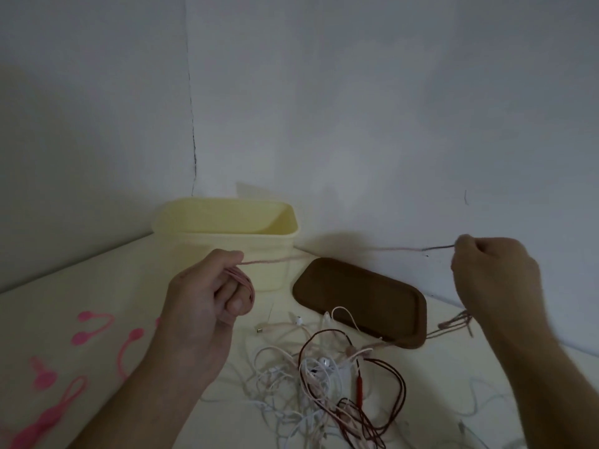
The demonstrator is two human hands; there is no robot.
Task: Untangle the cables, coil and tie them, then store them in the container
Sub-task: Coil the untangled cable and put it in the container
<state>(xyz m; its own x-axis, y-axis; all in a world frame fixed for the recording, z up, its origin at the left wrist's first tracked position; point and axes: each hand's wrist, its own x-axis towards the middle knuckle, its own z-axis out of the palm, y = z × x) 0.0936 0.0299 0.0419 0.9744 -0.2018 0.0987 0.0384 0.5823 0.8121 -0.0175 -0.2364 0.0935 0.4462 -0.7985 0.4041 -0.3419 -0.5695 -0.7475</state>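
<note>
Where blurred: pink cable (pixel 275 260) btwn hands.

Pale yellow container (pixel 227 244); brown lid (pixel 366 296); pink ties (pixel 87 328); pink cable (pixel 275 260).

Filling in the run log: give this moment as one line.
step: coiling | left hand: holds pink cable coil | right hand: pinches cable taut | container: open | tangle: remains

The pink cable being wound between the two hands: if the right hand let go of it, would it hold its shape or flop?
Probably flop. The pink cable is thin and runs straight only because the right hand pulls it taut. The loops held in the left hand would likely spring loose without a tie. It looks light, judging by a fingertip pinch carrying it.
</note>
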